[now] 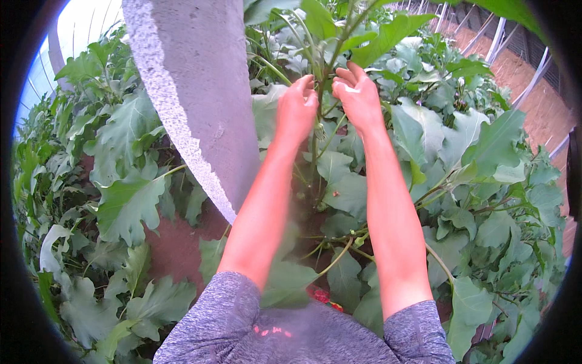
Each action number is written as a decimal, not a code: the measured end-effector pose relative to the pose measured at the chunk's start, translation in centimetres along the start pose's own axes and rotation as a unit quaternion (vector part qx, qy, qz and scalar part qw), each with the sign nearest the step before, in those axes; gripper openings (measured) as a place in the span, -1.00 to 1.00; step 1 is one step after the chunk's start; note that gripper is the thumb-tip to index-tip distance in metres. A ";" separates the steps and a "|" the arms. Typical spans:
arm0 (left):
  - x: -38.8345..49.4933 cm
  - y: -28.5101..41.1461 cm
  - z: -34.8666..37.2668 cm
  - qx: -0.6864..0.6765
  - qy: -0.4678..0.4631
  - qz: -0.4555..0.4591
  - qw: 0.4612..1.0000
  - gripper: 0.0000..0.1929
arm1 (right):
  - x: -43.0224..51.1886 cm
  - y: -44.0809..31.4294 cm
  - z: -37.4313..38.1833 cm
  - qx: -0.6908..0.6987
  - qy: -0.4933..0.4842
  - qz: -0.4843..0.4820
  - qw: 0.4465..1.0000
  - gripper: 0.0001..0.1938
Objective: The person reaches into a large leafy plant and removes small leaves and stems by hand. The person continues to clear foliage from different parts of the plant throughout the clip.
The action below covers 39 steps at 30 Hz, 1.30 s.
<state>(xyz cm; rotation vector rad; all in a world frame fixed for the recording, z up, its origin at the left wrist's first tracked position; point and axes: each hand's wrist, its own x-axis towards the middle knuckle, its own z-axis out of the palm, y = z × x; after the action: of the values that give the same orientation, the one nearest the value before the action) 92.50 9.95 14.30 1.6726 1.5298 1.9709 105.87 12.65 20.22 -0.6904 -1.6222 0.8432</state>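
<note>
A tall leafy plant, which looks like an eggplant, rises in front of me, its stem [322,91] running between my two hands. On the stem's left side is my left hand [298,102], fingers bent with the fingertips close together by the stem. My right hand [357,93] is at the right side of the same stem, its fingers curled towards it and a white patch showing near the thumb. Whether either hand grips the stem or something thin is not clear. A broad green leaf [391,38] spreads just above my right hand.
A thick concrete post [207,82] stands close to my left arm. Dense leafy plants [495,141] crowd both sides, with reddish soil [175,250] between them at the lower left. Pale slanting poles [498,38] and a strip of bare ground [541,104] lie at the upper right.
</note>
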 end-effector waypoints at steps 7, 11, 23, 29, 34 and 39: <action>1.0 2.1 0.4 -0.073 0.030 0.007 0.997 -0.55 | 2.2 -1.3 -0.2 0.106 -0.107 0.043 0.988 -0.22; 1.1 2.0 0.5 -0.083 0.063 -0.012 0.994 -0.56 | 1.6 -2.1 -0.7 0.121 -0.141 0.045 0.982 -0.23; 1.8 3.5 -0.4 0.096 0.028 0.066 0.993 -0.62 | 1.9 -6.5 -1.1 -0.191 0.015 -0.109 0.975 -0.70; 2.9 4.7 -0.2 -0.068 0.065 0.048 0.994 -0.70 | 2.8 -6.3 -0.6 -0.161 -0.052 -0.171 0.971 -0.70; 3.4 4.1 -0.7 -0.079 0.096 0.034 0.992 -0.74 | 4.6 -7.0 -0.4 -0.217 -0.106 -0.313 0.919 -0.73; 3.6 3.6 -0.4 -0.145 0.089 -0.008 0.985 -0.77 | 7.1 -8.0 0.7 -0.038 -0.094 -0.047 0.994 -0.66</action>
<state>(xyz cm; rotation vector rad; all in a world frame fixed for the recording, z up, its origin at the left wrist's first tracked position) 92.60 10.35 19.37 1.3974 1.2239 2.2570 103.75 13.69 30.69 -0.5955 -1.8489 0.8001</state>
